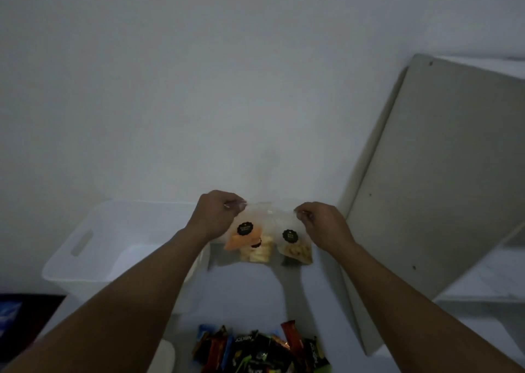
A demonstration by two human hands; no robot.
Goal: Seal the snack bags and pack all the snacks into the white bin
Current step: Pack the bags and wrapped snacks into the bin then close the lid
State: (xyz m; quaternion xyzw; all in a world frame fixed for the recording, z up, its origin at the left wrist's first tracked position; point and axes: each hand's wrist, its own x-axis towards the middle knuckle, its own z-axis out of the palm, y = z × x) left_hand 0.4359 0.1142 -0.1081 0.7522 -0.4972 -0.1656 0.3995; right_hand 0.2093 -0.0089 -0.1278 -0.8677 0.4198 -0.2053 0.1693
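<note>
That clear snack bag (267, 219) looks light, limp and slick — best taken along its top strip, where the left hand (218, 213) and right hand (321, 225) each pinch a corner. It hangs at 3 o'clock of the white bin (113, 244), showing black round stickers over orange and pale pieces, likely brittle.

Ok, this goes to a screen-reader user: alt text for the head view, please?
The left hand and right hand pinch the top corners of clear snack bags with round black labels, just right of a white bin. Wrapped snack bars lie piled nearer the camera; a pale board leans at right.
</note>
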